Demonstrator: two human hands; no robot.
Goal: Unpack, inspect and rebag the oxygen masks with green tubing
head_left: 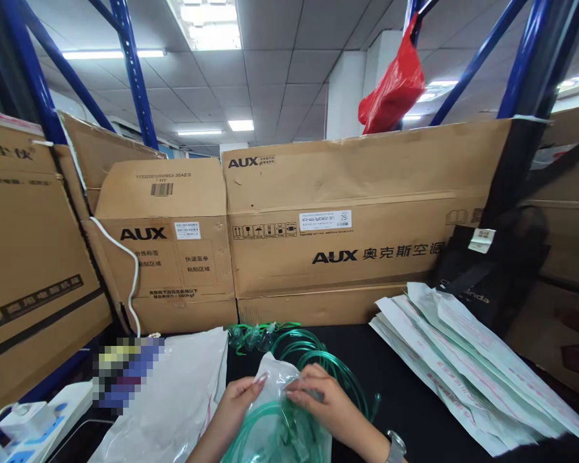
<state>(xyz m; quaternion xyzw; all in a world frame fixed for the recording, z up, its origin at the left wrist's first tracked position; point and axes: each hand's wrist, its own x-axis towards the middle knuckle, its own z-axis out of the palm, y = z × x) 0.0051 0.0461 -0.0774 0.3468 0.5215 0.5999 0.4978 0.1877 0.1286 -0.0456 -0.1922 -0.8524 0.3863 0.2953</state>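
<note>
Between my hands is a clear plastic bag (276, 372) with coiled green tubing (255, 421) inside it. My left hand (244, 393) pinches the bag's upper left edge between thumb and fingers. At the upper right edge, my right hand (314, 393) has its fingers closed on the same bag; a watch (395, 445) is on that wrist. Just behind the bag lie loose coils of green tubing (335, 360) on the black table surface. Small clear and green mask-like pieces with green straps (255, 335) rest beside those coils.
Flat white packets (174, 379) lie on the left, and a stack of printed white pouches (463, 360) on the right. A power strip (53, 424) sits at the lower left. Cardboard boxes (367, 186) wall off the back. A black bag (487, 276) hangs at the right.
</note>
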